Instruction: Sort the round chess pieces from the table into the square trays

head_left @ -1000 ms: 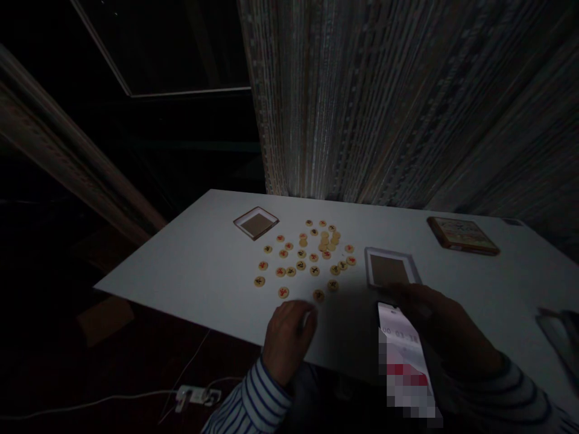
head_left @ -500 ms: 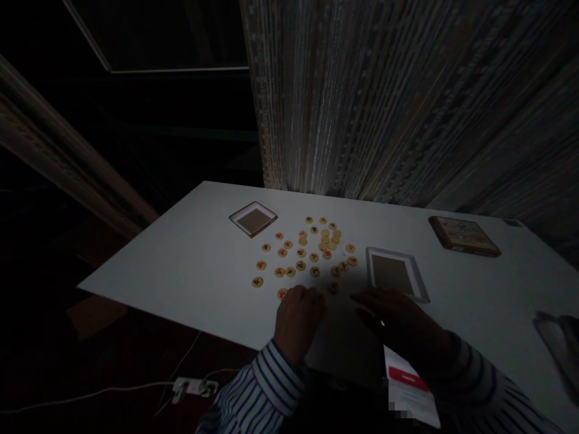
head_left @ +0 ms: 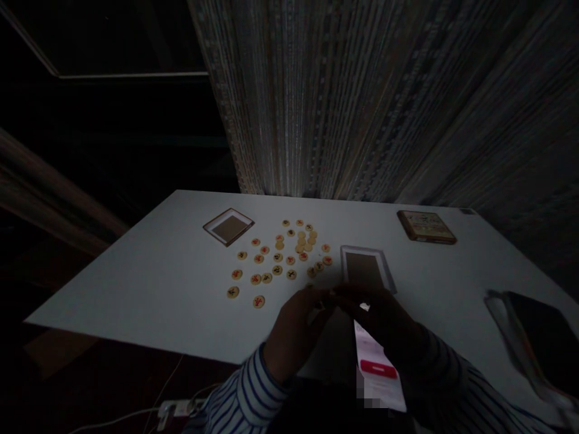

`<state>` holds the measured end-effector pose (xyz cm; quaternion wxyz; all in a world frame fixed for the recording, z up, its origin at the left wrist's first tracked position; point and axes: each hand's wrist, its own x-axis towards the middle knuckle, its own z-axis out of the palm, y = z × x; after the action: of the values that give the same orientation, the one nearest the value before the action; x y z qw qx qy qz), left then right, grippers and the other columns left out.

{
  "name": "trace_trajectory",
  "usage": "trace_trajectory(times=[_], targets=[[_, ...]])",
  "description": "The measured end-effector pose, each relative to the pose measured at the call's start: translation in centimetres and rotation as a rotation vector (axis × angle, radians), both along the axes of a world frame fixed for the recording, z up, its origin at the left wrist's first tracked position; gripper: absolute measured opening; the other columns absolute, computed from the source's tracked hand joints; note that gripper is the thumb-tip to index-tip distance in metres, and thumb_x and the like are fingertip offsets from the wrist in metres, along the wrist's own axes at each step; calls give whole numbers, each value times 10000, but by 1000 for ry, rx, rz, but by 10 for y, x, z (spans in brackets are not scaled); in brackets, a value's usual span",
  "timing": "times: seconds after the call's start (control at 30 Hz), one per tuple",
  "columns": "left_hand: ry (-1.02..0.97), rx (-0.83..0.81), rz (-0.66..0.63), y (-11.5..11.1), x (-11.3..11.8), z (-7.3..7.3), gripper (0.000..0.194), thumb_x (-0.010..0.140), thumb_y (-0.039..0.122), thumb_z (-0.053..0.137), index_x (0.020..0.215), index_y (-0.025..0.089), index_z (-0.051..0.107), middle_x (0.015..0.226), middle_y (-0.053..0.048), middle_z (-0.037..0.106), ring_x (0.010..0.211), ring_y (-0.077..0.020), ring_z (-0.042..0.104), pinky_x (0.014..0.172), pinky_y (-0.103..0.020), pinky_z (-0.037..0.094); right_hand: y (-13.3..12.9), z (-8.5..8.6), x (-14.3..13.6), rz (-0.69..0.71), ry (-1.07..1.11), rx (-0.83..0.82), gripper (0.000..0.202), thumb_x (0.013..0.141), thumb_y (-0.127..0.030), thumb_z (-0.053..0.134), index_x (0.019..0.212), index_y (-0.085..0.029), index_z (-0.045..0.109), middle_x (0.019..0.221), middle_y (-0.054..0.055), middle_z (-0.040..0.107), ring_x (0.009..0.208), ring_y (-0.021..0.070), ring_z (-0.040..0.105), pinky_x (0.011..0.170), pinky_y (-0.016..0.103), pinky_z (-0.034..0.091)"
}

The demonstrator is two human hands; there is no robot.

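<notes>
My left hand (head_left: pixel 296 325) is over the front part of the white table, its fingers curled and thumb below them. My right hand (head_left: pixel 391 322) comes in from the right, and the fingertips of both hands meet. Anything small between the fingertips is too dark to make out. Beyond my left hand lie round wooden Chinese chess pieces (head_left: pixel 277 270) with red or black characters, several of them blank side up. One red-marked chess piece (head_left: pixel 259 301) lies closest to the left hand. Just past my right fingers is a shallow open box (head_left: pixel 390 274), partly covered by them.
Another shallow open tray (head_left: pixel 217 240) lies at the far left of the white table (head_left: pixel 136 289). A flat wooden-looking box (head_left: pixel 427 228) is at the back right. Below my right hand a lit phone (head_left: pixel 380 386) shows. A dark object (head_left: pixel 538 337) sits at the right edge; a curtain hangs behind.
My left hand has gone from a fist to reaching right, and its fingertips now meet my right hand's. The view has shifted right. A chess piece near the hands no longer shows.
</notes>
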<state>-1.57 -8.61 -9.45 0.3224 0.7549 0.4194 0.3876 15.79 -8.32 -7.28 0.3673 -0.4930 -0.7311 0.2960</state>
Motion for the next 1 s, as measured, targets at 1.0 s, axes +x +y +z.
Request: trace_trajectory(times=[1.0], targets=[[163, 349, 117, 37, 76, -29, 206, 823, 159, 491, 975, 147, 629, 918, -100, 669, 842, -194, 616, 727, -344, 524, 11, -4, 112, -77, -325, 231, 179, 785, -216, 532, 946, -198, 609, 861, 60, 657, 702, 135, 606, 607, 285, 528]])
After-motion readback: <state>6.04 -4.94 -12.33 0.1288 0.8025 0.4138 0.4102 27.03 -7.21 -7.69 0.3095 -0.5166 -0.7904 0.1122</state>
